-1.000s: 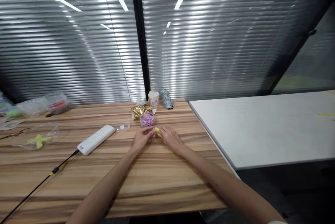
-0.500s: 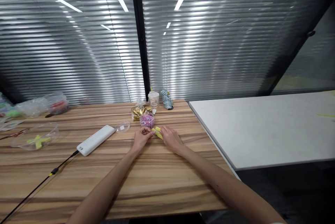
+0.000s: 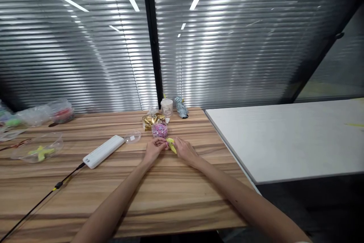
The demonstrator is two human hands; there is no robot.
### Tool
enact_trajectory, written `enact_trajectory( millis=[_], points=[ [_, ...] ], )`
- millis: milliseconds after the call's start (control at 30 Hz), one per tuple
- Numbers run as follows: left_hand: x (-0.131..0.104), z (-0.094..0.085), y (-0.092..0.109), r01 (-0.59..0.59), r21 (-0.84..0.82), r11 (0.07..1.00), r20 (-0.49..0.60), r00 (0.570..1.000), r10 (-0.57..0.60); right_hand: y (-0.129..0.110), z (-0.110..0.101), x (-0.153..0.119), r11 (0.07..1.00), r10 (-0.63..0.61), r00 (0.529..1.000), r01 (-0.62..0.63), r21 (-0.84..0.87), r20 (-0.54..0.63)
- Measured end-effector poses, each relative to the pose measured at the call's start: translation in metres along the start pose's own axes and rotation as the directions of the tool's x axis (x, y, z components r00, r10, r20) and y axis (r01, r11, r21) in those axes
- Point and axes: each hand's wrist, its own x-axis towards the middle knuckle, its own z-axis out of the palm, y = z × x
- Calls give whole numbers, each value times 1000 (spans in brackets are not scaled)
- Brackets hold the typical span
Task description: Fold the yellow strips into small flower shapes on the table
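Near the middle of the table, a soft yellow strip (image 3: 171, 145), bunched and folded, lies between my two hands. My left hand (image 3: 153, 149) is closed in a pinch at its left edge. A small pinkish spot shows at those fingertips, too small to name. My right hand (image 3: 185, 149) has its fingers closed around the strip's right side, partly hiding it. Just beyond the hands stands a clear round tub (image 3: 159, 130) full of small pink and purple bits that look like rubber bands. Its clear lid (image 3: 133, 137) lies to the left.
Behind the tub are a gold foil packet (image 3: 152, 121), a white cup (image 3: 167, 107) and a grey crumpled wrapper (image 3: 181, 107). Leftward lie a white power bank (image 3: 104, 151) with a black cable, a clear dish (image 3: 58, 144) holding a yellow cross-shaped piece, and scissors (image 3: 21, 143).
The yellow strip has turned and bunched more narrowly between my fingers. Both hands stay in nearly the same place, with only small finger movements.
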Motion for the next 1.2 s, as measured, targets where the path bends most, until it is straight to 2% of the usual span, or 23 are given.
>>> enact_trajectory(
  millis=[200, 400, 967, 1067, 1200],
  points=[
    [-1, 2, 1, 12, -29, 1000, 25, 1000, -11, 1, 3, 0, 1000, -21, 1000, 21, 9, -14],
    [-3, 4, 3, -22, 35, 999, 57, 998, 20, 0, 7, -1, 999, -41, 999, 41, 17, 11],
    [0, 0, -5, -54, 61, 997, 99, 994, 48, -1, 2, -1, 991, -114, 992, 110, 72, 59],
    [0, -1, -7, -86, 101, 991, 76, 994, 79, 0, 2, -1, 990, -121, 988, 113, 88, 99],
    [-2, 1, -4, -138, 203, 969, -13, 990, 144, 0, 0, -1, 990, -93, 990, 81, 119, 107]
  ],
)
